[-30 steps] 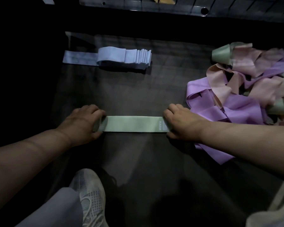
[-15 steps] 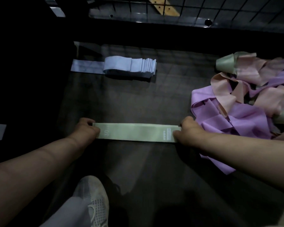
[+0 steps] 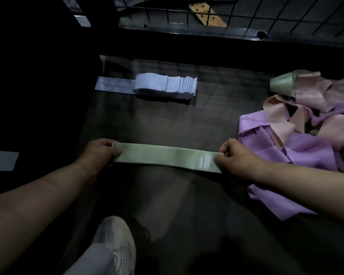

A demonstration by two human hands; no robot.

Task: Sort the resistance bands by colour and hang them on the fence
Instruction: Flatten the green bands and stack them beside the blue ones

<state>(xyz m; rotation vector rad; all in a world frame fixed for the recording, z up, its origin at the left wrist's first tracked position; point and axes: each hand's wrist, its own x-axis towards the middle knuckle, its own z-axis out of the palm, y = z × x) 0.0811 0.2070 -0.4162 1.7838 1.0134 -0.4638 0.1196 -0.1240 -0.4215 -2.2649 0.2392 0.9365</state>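
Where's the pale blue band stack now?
The pale blue band stack lies upper left in the head view, beyond the green band, near the wire fence.

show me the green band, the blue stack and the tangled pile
green band [image 3: 167,155], head view, middle of the strip
blue stack [image 3: 165,85], head view, top fold
tangled pile [image 3: 316,151], head view, a purple band in it

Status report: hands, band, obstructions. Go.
Left hand, right hand grip ends of green band, held straight. Mixed pile beside right hand, nothing blocking.
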